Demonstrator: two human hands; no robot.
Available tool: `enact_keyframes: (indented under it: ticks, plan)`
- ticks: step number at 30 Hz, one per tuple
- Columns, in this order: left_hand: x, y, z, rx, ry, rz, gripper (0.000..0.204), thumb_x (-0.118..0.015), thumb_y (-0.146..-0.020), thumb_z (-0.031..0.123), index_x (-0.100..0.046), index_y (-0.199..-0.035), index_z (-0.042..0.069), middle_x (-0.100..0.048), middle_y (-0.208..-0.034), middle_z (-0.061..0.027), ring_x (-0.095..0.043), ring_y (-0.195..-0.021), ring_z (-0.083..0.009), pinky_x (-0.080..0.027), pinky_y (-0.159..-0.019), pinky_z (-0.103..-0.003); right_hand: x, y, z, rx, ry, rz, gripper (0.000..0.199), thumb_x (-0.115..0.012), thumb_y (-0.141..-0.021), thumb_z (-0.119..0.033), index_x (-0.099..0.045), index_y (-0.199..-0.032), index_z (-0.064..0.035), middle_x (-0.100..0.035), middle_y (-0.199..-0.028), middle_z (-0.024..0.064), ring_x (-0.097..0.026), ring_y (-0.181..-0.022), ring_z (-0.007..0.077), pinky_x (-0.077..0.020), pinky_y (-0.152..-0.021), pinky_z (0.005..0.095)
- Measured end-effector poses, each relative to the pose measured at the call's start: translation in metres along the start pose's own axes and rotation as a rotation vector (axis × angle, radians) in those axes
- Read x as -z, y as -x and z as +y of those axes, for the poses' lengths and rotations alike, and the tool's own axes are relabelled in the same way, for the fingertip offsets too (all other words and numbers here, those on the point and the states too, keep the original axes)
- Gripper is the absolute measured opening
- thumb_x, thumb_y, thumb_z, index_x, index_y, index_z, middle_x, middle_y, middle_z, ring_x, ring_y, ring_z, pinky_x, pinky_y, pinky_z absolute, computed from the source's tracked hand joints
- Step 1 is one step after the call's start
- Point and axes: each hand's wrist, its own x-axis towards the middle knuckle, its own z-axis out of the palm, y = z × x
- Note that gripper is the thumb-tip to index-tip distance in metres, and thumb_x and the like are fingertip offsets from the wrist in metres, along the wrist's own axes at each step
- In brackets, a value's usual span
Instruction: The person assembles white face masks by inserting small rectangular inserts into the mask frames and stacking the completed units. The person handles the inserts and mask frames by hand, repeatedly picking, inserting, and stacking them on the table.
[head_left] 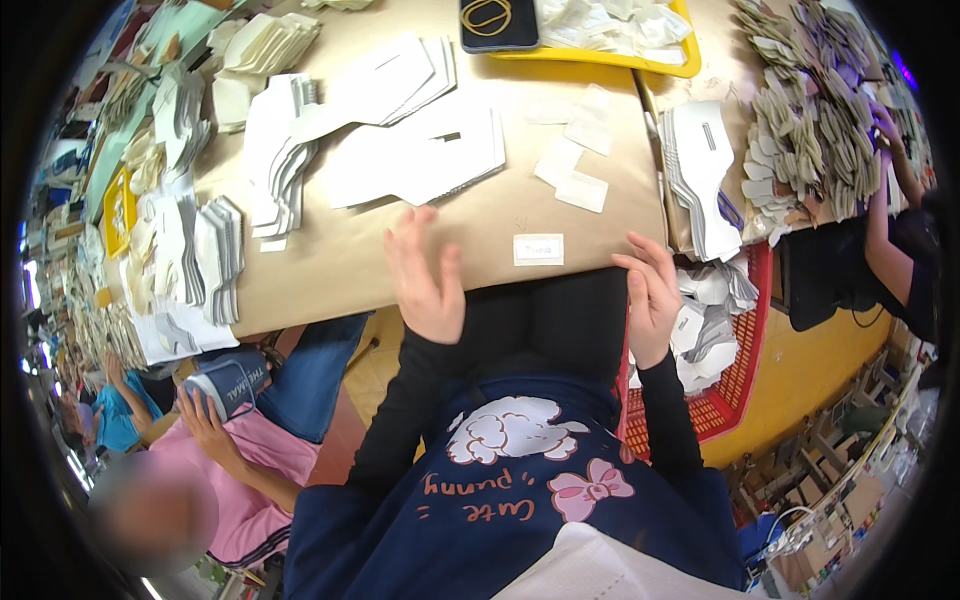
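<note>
My left hand (428, 285) hovers over the front edge of the brown-covered table (350, 290). Its fingers are apart, slightly blurred, and nothing is in them. At the table edge to the right, my right hand (652, 298) has its fingers stretched out and holds nothing that I can see. Between the hands lies a small white label (538, 250) with writing on it. Just beyond my left fingertips is a stack of white cut pieces with a slot (420, 160). Several small translucent packets (580, 190) are scattered farther back.
More white stacks (283, 150) stand at the left. A yellow tray (685, 50) of packets and a dark phone (499, 25) with a yellow band are at the back. To the right are slotted pieces (700, 170) and a red basket (745, 370). People sit on both sides.
</note>
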Motion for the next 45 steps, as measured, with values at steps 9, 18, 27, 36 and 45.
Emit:
enact_keyframes:
  ticks: [9,18,27,36,45]
  plan:
    - [-0.012,-0.082,-0.051,-0.076,-0.374,0.019,0.047,-0.075,-0.088,0.024,-0.064,-0.127,0.001,-0.058,-0.136,-0.0152,-0.044,-0.136,-0.038,-0.031,-0.114,-0.052,-0.01,0.016,0.001,0.031,0.065,-0.051,0.016,-0.064,-0.094,-0.005,-0.075,-0.105,-0.0017,-0.06,-0.132,0.0153,-0.06,-0.116,0.0294,-0.0496,-0.094,0.0377]
    - [0.006,-0.054,-0.024,-0.034,-0.031,0.19,0.025,-0.078,-0.087,0.009,-0.063,-0.106,0.002,-0.069,-0.093,-0.0068,-0.07,-0.086,-0.0243,-0.043,-0.107,-0.046,-0.016,0.015,-0.014,0.113,0.047,-0.098,0.018,-0.068,-0.09,-0.004,-0.074,-0.106,-0.0028,-0.062,-0.129,0.0149,-0.062,-0.111,0.0297,-0.0515,-0.09,0.0381]
    - [0.021,-0.013,0.028,0.261,0.408,-0.381,0.03,-0.076,-0.09,0.011,-0.059,-0.113,0.002,-0.071,-0.083,-0.0129,-0.067,-0.069,-0.0158,-0.052,-0.064,-0.027,-0.025,-0.008,-0.03,-0.429,-0.501,-0.263,0.021,-0.071,-0.092,-0.012,-0.071,-0.105,0.0047,-0.068,-0.08,0.0062,-0.055,-0.068,0.0057,-0.0429,-0.063,0.0221]
    - [-0.001,-0.008,0.017,0.31,0.29,-0.46,0.025,-0.075,-0.089,0.013,-0.062,-0.108,0.004,-0.069,-0.082,-0.0117,-0.06,-0.066,-0.0193,-0.048,-0.063,-0.031,-0.03,-0.02,-0.019,-0.427,-0.203,-0.227,0.02,-0.076,-0.09,-0.013,-0.071,-0.088,0.0066,-0.061,-0.062,0.0001,-0.049,-0.056,0.0026,-0.0387,-0.052,0.0216]
    - [-0.008,-0.008,0.019,0.234,0.167,-0.412,0.015,-0.077,-0.086,0.007,-0.068,-0.095,0.0,-0.059,-0.075,-0.0031,-0.039,-0.063,-0.0088,-0.036,-0.056,-0.025,-0.028,-0.032,-0.019,-0.348,0.045,-0.253,0.021,-0.079,-0.087,-0.014,-0.072,-0.081,0.0057,-0.059,-0.056,0.0008,-0.047,-0.052,0.0019,-0.0372,-0.048,0.0219]
